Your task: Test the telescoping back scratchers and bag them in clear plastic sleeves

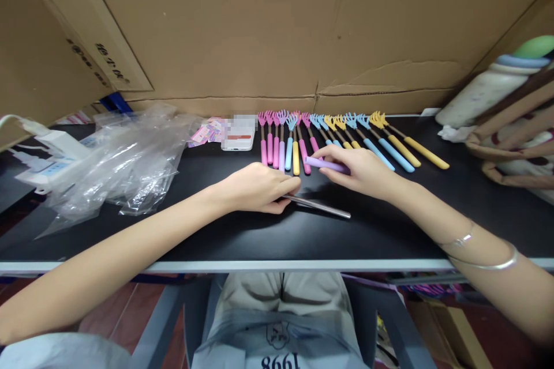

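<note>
My left hand (262, 187) is closed round one end of a thin metal rod (322, 206), which points right over the black table. Between the thumb and fingers of my right hand (361, 172) is a purple handle sleeve (326, 165), apart from the rod. Behind both hands lies a row of back scratchers with claw heads, among them a pink one (264, 147), a light blue one (289, 147) and a yellow one (404, 150). My hands hide parts of the row.
Clear plastic bags (130, 155) lie at left beside a white power strip (54, 164). A white phone (239, 134) is behind my left hand. At right stand a bottle (485, 89) and a brown bag (502, 150). Cardboard (259, 29) walls the back.
</note>
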{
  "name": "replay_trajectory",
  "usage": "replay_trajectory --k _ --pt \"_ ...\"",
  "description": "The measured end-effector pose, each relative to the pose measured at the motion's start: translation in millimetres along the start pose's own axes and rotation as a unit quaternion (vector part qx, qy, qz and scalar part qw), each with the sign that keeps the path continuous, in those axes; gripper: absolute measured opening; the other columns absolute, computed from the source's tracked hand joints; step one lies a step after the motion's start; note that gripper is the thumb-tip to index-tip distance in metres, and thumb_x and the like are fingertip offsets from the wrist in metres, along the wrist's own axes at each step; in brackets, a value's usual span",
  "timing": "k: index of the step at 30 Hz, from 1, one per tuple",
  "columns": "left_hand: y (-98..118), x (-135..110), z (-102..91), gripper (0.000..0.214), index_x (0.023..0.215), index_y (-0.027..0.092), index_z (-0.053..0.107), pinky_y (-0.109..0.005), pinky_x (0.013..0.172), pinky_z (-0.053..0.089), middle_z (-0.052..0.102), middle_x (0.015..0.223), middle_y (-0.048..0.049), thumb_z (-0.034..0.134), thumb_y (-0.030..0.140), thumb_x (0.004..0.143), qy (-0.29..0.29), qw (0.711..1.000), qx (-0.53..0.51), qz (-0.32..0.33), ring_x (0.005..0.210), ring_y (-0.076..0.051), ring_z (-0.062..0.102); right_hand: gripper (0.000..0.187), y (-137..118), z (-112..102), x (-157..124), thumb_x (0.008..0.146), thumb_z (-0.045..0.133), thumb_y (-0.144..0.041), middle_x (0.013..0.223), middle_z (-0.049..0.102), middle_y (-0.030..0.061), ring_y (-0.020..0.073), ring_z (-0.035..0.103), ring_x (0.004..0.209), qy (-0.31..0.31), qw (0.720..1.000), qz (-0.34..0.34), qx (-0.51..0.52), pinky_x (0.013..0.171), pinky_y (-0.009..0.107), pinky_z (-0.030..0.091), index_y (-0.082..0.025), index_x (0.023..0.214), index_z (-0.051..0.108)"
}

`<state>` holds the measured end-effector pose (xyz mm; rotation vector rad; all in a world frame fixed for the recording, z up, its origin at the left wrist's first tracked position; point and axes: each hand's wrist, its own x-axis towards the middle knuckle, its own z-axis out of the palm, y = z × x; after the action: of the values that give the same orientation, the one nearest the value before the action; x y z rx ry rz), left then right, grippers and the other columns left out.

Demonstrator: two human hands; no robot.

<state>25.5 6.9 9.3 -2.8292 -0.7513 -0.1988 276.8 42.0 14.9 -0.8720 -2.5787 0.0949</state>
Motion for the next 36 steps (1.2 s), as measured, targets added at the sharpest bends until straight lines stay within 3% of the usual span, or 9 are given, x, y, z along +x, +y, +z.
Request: replay_trajectory --k 6,9,14,20,24,28,36 --pt "-11.0 -6.6 3.0 0.018 0.102 0.02 0.055 -0.023 0.046 0.028 0.063 0.061 0.0014 0.046 0.027 0.088 0.029 0.995 0.091 -0.025 0.051 -0.015 0.059 0.028 4.5 -3.0 -0.6 0.091 0.046 -0.034 0.077 0.063 0.0001 0.0102 0.053 0.057 0.026 0.998 0.034 -0.036 0.056 0.02 0.035 -0.018 0.113 0.052" --pt "-16.0 -12.8 -0.7 0.022 0.109 0.022 0.056 -0.022 0.047 0.031 0.066 0.065 0.0008 0.042 0.027 0.092 0.045 0.991 0.118 -0.033 0.05 -0.014 0.059 0.028 3.3 -5.9 0.1 0.092 0.044 -0.035 0.078 0.065 0.0002 0.011 0.054 0.056 0.032 0.995 0.041 -0.083 0.056 0.021 0.035 -0.02 0.114 0.054" --pt "-19.5 -19.5 -7.5 0.028 0.103 0.022 0.061 -0.022 0.047 0.028 0.07 0.075 -0.001 0.035 0.028 0.097 0.08 0.982 0.16 -0.064 0.06 -0.012 0.064 0.03 4.6 -8.7 -0.1 0.093 0.042 -0.036 0.071 0.065 -0.0008 0.0114 0.051 0.05 0.034 0.989 0.038 -0.139 0.053 0.023 0.032 -0.022 0.115 0.057" --pt "-22.2 -29.4 -3.6 0.024 0.097 0.022 0.063 -0.025 0.046 0.025 0.071 0.073 -0.0004 0.04 0.029 0.095 0.129 0.966 0.189 -0.117 0.057 -0.014 0.063 0.03 3.5 -19.1 4.3 0.092 0.043 -0.037 0.069 0.066 -0.0004 0.0118 0.052 0.05 0.055 0.983 0.041 -0.172 0.052 0.023 0.032 -0.022 0.111 0.06" --pt "-26.0 -35.1 -4.3 0.028 0.098 0.022 0.064 -0.025 0.047 0.027 0.073 0.077 -0.0007 0.037 0.031 0.096 0.127 0.963 0.182 -0.151 0.059 -0.015 0.065 0.03 3.1 -26.3 11.6 0.093 0.042 -0.037 0.07 0.067 -0.0015 0.0109 0.053 0.05 0.024 0.982 0.023 -0.187 0.053 0.023 0.032 -0.022 0.112 0.06" --pt "-30.0 -37.8 -6.5 0.032 0.099 0.023 0.065 -0.025 0.047 0.027 0.074 0.08 -0.0024 0.035 0.033 0.096 0.112 0.96 0.177 -0.186 0.059 -0.016 0.064 0.03 7.1 -19.7 9.7 0.094 0.042 -0.037 0.075 0.069 -0.0015 0.0106 0.053 0.051 0.011 0.979 -0.009 -0.201 0.054 0.023 0.032 -0.023 0.113 0.06" --pt "-30.5 -41.2 -6.8 0.031 0.097 0.023 0.066 -0.025 0.048 0.027 0.075 0.082 -0.0021 0.037 0.035 0.096 0.133 0.957 0.173 -0.189 0.062 -0.017 0.066 0.026 12.2 -10.9 -5.2 0.091 0.045 -0.033 0.071 0.068 -0.0025 0.0098 0.054 0.052 0.006 0.984 -0.003 -0.179 0.055 0.022 0.034 -0.022 0.107 0.061"
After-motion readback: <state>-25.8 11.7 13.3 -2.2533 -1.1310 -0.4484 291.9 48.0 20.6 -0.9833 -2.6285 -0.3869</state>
